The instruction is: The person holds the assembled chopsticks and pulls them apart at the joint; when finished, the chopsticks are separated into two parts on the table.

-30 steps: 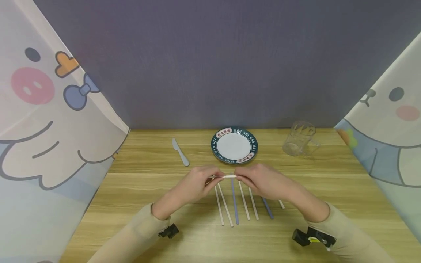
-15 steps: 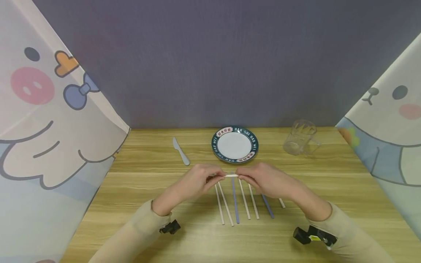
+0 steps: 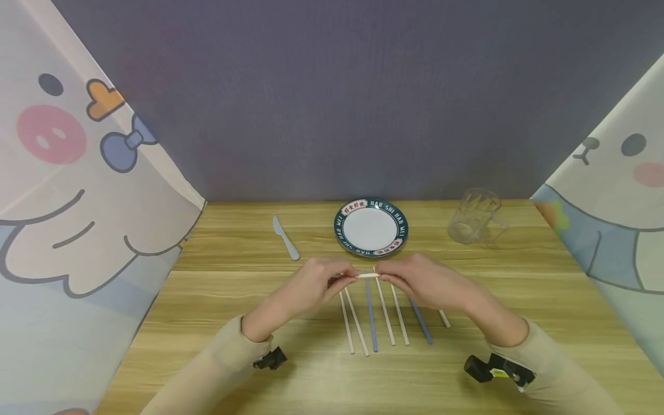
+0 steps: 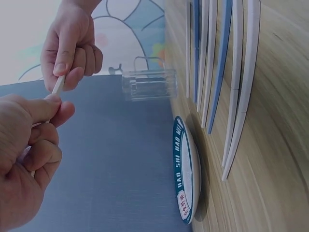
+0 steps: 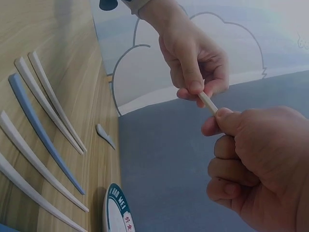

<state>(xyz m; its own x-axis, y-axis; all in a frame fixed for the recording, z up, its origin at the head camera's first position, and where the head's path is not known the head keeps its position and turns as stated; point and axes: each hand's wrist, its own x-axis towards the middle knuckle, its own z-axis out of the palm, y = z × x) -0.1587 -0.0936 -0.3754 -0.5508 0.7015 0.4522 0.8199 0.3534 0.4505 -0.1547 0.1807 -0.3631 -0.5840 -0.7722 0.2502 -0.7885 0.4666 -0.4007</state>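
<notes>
My left hand (image 3: pixel 311 288) and right hand (image 3: pixel 427 282) are raised over the table with thumb and fingertips facing each other. Between them they pinch one white chopstick (image 5: pixel 207 102), one hand on each side. Only a short stretch of the chopstick (image 4: pixel 59 84) shows in the gap; the rest is hidden in the fingers. Below lie several chopsticks in a loose row, pointing away from me, white ones (image 3: pixel 358 328) and blue ones (image 3: pixel 371 323). In the head view the right hand covers parts of those on the right.
Behind the hands a plate (image 3: pixel 342 240) with a dark green lettered rim sits on the wooden table (image 3: pixel 218 346). A pale knife (image 3: pixel 284 236) lies to its left. The clear mug (image 3: pixel 467 222) stands at the back right. A grey panel (image 3: pixel 332 104) rises behind the table.
Both hands keep their pinch on the white chopstick. The right hand has shifted slightly up and to the right in the head view; the chopsticks on the table lie as before.
</notes>
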